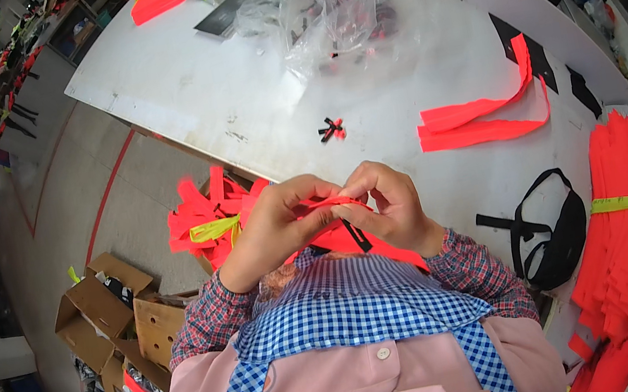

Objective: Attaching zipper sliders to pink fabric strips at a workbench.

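Note:
My left hand (282, 217) and my right hand (389, 204) meet in front of my chest, thumbs and fingers pinching the edge of a red-orange fabric strip (389, 250). A short black strap (356, 235) hangs down from the strip between the hands. The fingertips hide the exact spot they grip. Just beyond the hands, a few small black and red pieces (332, 129) lie in a little heap on the white table (264, 104). To their right rests a folded red-orange strip (482, 122).
A clear plastic bag (340, 11) with dark and red pieces sits at the back. On the right are a black strapped pouch (555, 250) and a tied red-orange bundle (616, 218). Another tied bundle (209, 219) is beside my left hand. Cardboard boxes (102, 305) stand lower left.

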`<state>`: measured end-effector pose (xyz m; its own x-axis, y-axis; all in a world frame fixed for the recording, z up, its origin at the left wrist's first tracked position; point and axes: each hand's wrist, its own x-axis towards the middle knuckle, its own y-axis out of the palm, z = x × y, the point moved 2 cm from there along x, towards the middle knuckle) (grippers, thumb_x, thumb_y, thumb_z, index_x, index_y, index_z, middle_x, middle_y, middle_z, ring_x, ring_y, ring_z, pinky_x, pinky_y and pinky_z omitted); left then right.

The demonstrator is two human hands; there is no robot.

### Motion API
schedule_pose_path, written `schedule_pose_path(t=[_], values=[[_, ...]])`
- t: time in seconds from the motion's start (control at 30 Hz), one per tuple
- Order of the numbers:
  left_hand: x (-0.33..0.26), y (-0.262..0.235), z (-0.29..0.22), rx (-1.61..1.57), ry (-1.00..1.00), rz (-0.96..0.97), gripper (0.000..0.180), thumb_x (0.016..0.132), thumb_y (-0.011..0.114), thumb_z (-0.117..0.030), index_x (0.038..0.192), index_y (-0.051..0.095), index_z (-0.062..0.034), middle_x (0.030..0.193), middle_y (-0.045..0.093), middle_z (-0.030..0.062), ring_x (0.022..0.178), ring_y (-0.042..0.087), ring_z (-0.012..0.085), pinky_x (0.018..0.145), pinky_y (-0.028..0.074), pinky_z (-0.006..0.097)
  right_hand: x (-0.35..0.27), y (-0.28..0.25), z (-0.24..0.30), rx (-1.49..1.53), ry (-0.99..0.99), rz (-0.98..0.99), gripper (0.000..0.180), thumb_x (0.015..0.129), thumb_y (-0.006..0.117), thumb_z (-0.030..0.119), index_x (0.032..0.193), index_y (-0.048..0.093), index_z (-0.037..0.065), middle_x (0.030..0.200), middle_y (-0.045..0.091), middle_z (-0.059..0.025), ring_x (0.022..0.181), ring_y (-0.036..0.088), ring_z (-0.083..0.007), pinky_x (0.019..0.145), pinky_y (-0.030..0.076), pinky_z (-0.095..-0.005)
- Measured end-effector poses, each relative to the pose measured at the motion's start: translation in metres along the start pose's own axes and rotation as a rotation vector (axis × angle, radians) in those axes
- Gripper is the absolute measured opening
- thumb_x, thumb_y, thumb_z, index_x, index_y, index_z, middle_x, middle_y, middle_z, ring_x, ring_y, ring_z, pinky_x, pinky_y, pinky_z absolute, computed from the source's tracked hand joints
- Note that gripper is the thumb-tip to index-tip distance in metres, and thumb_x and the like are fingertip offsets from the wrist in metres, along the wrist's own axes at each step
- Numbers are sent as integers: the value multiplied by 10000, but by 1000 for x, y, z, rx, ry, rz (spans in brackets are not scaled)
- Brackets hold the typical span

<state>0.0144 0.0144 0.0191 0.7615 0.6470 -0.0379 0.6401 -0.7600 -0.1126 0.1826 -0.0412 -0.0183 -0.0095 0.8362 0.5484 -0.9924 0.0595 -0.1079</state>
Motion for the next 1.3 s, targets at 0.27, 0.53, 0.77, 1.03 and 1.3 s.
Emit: schedule_pose_path(t=[0.27, 0.53, 0.77, 1.03, 1.3], values=[[-1, -3, 5, -96, -17, 29, 173, 890, 602, 2, 1059, 626, 26, 889, 642, 13, 835, 588, 70, 738, 494, 225, 5, -3, 9, 60, 183, 70, 147, 834, 717, 107, 863, 599, 25, 755, 592, -35, 655, 525, -79, 587, 418, -227], [-5, -6, -16, 5, 218, -139, 52, 880, 652, -34, 913, 628, -2, 864, 604, 37, 898, 586, 98, 814, 477, 242, 17, 1, 18, 124, 205, 142, 146, 832, 724, 114, 862, 614, 22, 775, 616, -31, 753, 594, -97, 697, 480, -255], [-19, -24, -82, -173, 709, -482, 54, 857, 641, -1, 902, 611, 4, 888, 581, 44, 836, 538, 104, 725, 417, 240, -14, 73, -29, 35, 21, 633, 280, 877, 628, 62, 1153, 581, 56, 1105, 617, -103, 1020, 592, -158, 868, 484, -320], [-44, -33, -104, 1499, 699, -708, 527, 802, 691, -392, 1236, 595, -109, 1363, 494, 87, 1372, 346, 300, 1142, 112, 551, 33, 67, -3, 193, 144, 635, 234, 859, 642, 117, 1067, 602, 17, 941, 652, -131, 860, 633, -197, 755, 488, -299], [-55, -77, -89, 1328, 567, -441, 373, 749, 744, -341, 591, 513, -95, 548, 484, 24, 568, 513, 205, 694, 399, 359, 59, 47, 22, 305, 369, 643, 293, 848, 692, 219, 1014, 609, -8, 882, 670, -42, 872, 588, -93, 805, 464, -265]])
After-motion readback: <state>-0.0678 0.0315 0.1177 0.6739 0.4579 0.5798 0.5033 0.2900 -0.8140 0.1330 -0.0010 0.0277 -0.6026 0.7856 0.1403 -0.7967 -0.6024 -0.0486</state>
